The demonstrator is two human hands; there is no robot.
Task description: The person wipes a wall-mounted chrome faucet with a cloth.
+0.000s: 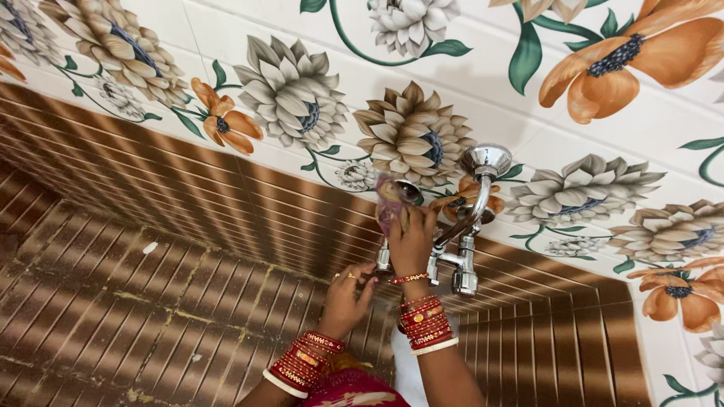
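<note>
A chrome wall tap point(461, 226) with a round top knob and a curved pipe is fixed to a tiled wall. My right hand point(412, 241) presses a small pinkish scrub pad point(390, 200) against the tap's left fitting. My left hand point(347, 299) rests below, its fingertips touching the tap's lower left part near the spout. Both wrists carry stacks of red and gold bangles.
The wall has white tiles with large grey and orange flowers point(413, 133) beside brown striped tiles point(188, 203). Grimy grout lines run across the brown tiles at the lower left. A bit of pink patterned clothing point(351, 388) shows at the bottom edge.
</note>
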